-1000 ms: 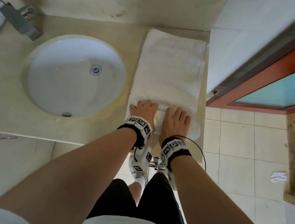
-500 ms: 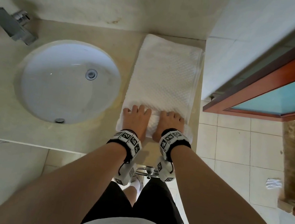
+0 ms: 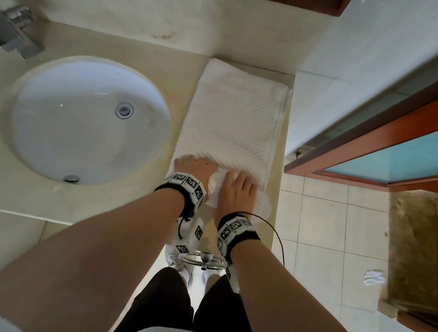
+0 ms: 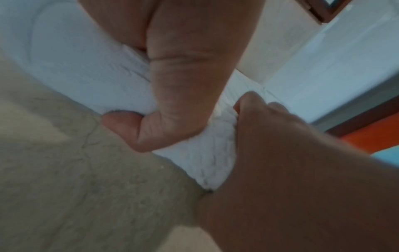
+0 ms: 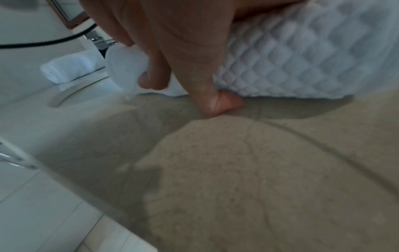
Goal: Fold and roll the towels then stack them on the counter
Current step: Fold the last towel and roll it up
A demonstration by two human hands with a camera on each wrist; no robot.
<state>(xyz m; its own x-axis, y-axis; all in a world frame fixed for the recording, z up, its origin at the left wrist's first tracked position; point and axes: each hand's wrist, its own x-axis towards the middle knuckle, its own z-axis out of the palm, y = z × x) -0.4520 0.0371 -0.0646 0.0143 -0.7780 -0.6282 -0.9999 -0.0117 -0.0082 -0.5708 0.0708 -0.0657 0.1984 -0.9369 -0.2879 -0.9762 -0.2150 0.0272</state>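
A white waffle-weave towel (image 3: 232, 117) lies folded in a long strip on the beige counter (image 3: 97, 206), to the right of the sink. Its near end is wound into a roll (image 3: 239, 196). My left hand (image 3: 194, 164) grips the roll's left part and my right hand (image 3: 237, 187) its right part. In the left wrist view the left thumb (image 4: 121, 122) is tucked under the towel roll (image 4: 86, 71), with the fingers over the top. In the right wrist view the right thumb (image 5: 224, 102) presses under the roll (image 5: 302, 59).
The white oval sink (image 3: 88, 122) and a chrome faucet (image 3: 10, 32) lie to the left. A rolled white towel (image 5: 69, 69) sits at the counter's far left. The wall (image 3: 361, 73) borders the towel's right side. A chrome ring (image 3: 202, 259) hangs below the counter's front edge.
The roll has advanced slightly away from me, and the flat part of the towel is a little shorter. Both hands have shifted their hold on the roll.
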